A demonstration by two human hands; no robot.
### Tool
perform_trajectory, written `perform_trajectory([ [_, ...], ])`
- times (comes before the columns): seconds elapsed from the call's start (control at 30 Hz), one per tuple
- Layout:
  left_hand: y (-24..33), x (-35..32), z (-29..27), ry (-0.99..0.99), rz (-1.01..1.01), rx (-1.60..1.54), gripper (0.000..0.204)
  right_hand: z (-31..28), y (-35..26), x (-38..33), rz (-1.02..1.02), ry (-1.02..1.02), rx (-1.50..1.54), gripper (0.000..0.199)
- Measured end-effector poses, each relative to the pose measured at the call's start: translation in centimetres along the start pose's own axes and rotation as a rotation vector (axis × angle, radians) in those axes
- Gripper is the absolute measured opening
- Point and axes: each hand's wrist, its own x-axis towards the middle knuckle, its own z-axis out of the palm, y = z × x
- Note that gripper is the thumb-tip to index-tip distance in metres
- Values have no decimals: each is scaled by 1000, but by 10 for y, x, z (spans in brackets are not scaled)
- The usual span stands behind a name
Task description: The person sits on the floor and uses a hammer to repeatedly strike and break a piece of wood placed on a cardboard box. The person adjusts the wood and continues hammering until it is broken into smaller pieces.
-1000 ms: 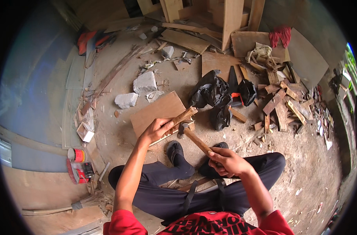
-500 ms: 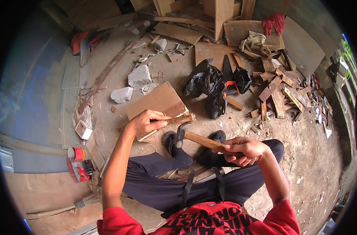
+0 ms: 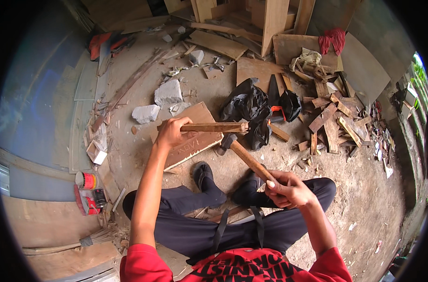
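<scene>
Untidily, wood scraps [image 3: 323, 117] litter the dusty floor [image 3: 355, 188] beyond the hammer [image 3: 249, 159].

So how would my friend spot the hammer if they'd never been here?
Find the dark trousers at the bottom middle of the picture. Near their upper right, the right hand grips the hammer, which slants up and left. Unlike the straight wooden strip in the left hand, it ends in a dark head.

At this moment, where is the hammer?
In the head view, the hammer is just right of centre, in the right hand, its head below the wooden strip.
</scene>
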Motion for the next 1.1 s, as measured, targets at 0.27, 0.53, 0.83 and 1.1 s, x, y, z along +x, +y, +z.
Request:
perform_trajectory([
  [0.27,28,-16,90,49,-377,-475,77,13,20,31,-126,142,149,42],
  [0.53,67,-17,139,72,-712,-1153,86,-9,36,98,-511,599,-155,26],
  [0.83,78,-21,126,210,-818,-1493,60,-10,80,78,-293,853,-885,33],
  [1.1,85,-28,124,296,-712,-1516,65,-49,128,103,-581,1039,-1021,32],
])
